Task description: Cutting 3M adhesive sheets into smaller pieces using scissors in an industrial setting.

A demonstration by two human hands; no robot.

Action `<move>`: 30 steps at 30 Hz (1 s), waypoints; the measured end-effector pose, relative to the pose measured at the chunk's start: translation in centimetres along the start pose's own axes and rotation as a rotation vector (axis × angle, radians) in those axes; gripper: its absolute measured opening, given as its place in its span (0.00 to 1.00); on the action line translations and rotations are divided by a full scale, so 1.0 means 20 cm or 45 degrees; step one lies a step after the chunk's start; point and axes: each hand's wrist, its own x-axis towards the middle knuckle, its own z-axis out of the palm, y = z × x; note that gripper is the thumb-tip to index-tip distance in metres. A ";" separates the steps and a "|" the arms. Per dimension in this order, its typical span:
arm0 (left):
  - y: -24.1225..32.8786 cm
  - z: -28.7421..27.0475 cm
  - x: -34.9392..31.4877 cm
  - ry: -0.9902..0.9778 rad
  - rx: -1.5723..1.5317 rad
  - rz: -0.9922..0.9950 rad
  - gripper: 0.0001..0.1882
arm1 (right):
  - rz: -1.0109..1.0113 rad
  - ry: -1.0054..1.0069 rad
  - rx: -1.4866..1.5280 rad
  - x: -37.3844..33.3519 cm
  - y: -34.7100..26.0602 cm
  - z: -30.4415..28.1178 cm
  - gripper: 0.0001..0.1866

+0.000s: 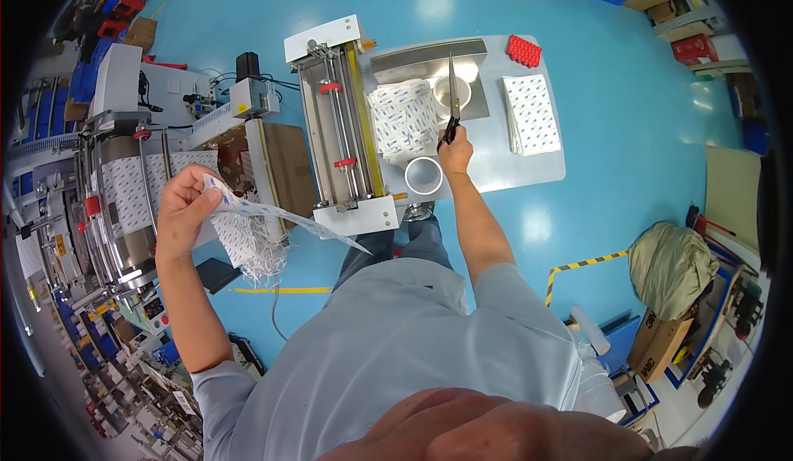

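Note:
My left hand (180, 213), raised at the left, pinches the end of a strip of thin white sheet (285, 216) with blue print. The strip droops to the right, toward my body. Beneath that hand, a printed white web (239, 234) hangs with a tangle of thin shreds at its lower end. In my right hand (456, 155) is a pair of scissors (453, 110) with black handles, blades pointing away from me over the grey table (496, 168). Left of the scissors lies a loose pile of printed white sheets (402, 118). A white ring-shaped core (424, 176) sits nearer me.
A roller machine (340, 130) with red collars stands at the table's left side. On the table are a neat sheet stack (530, 114), a red plastic piece (524, 51) and a metal channel (425, 60). A larger machine (124, 180) stands further left; a covered bundle (673, 267) is at right.

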 end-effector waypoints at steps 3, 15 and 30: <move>0.01 -0.01 0.00 0.003 0.014 -0.006 0.08 | -0.119 -0.125 0.018 0.03 -0.11 -0.12 0.11; 0.01 -0.07 -0.05 0.021 -0.001 -0.003 0.08 | -0.107 -1.152 0.363 0.35 -0.58 -0.48 0.10; 0.02 -0.08 -0.16 0.149 0.023 -0.046 0.09 | -0.135 -1.605 0.284 0.76 -0.45 -0.05 0.09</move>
